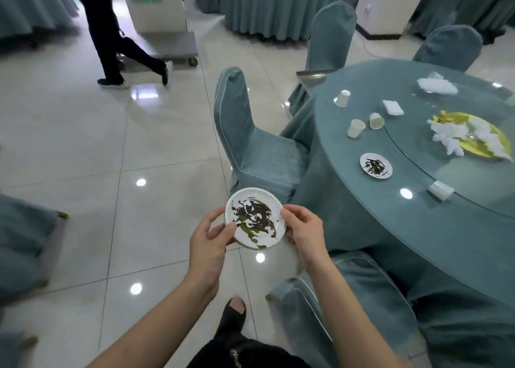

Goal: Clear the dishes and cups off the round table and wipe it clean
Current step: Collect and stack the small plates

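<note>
Both hands' fingers (232, 227) gripping sauce-smeared small plate (255, 218)

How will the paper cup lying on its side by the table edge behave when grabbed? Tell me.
The cup probably weighs little and may roll, since it lies on its side on the smooth glass top. Its thin walls would likely crush under a firm squeeze.

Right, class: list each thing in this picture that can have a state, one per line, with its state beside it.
Held plate: smeared with dark leftovers, off the table, in both hands.
Left hand: holds the plate's rim.
Right hand: holds the opposite rim.
Small plate: dirty, on the round table.
Three paper cups: tipped over.
Gold plate: covered with crumpled tissues.
</note>
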